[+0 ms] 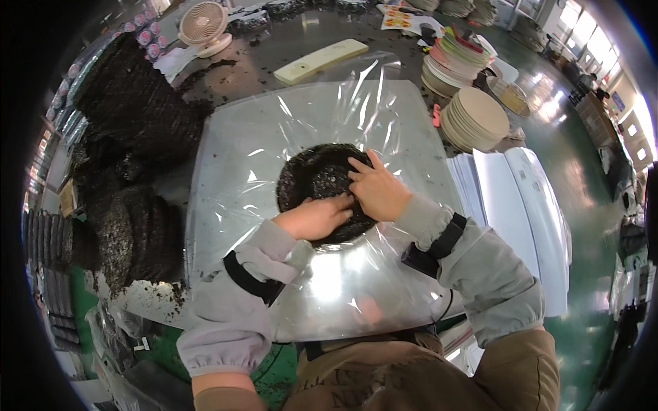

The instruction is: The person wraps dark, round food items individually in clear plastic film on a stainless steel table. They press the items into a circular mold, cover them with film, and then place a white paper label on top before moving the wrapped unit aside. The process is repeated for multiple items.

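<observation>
A round, dark cake of what looks like dried seaweed [329,172] lies before me, its middle sunken and its rim raised. Under it spreads a sheet of clear plastic film [354,115], creased and shiny, over a pale board [226,154]. My left hand [316,218] rests across the near part of the cake, fingers together and pointing right. Over the right rim curls my right hand [380,190], with its fingers spread on the dark surface. The two hands almost meet; part of the cake is hidden beneath them.
Tall stacks of dark round sheets [139,103] stand at the left. Beyond the board are a small fan [203,25] and a pale bar [321,61]. On the right are stacked cream discs [475,118], coloured discs [457,56] and a pile of film sheets [519,205].
</observation>
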`<move>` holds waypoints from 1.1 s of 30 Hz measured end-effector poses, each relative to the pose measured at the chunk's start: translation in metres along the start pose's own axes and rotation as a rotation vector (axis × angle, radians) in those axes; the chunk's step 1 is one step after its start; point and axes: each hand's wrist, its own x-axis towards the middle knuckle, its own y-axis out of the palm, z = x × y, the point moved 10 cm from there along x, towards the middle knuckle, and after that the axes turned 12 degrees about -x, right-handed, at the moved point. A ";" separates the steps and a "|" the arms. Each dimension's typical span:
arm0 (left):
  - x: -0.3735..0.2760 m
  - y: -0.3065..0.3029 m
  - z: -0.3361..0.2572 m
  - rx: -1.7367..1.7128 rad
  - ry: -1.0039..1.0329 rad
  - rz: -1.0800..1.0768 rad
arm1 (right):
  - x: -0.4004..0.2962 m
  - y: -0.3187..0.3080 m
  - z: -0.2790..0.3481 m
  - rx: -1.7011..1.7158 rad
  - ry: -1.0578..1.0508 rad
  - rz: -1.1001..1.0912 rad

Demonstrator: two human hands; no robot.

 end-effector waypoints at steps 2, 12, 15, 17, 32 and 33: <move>0.001 0.017 -0.013 0.008 0.044 -0.001 | -0.030 -0.039 -0.016 0.089 0.107 -0.300; -0.128 0.017 -0.105 -0.146 0.773 -0.390 | -0.198 -0.054 0.132 1.215 -0.461 0.271; -0.118 0.074 -0.067 0.013 0.621 -0.451 | -0.194 -0.016 0.151 1.122 -0.442 0.173; -0.103 0.088 -0.035 0.036 0.494 -0.396 | -0.182 -0.016 0.145 1.027 -0.365 0.005; -0.184 0.093 -0.117 -0.321 0.538 0.109 | -0.068 -0.105 0.007 0.342 0.191 -0.642; -0.176 0.096 -0.091 -0.206 0.465 -0.126 | -0.045 -0.095 0.012 0.373 0.116 -0.615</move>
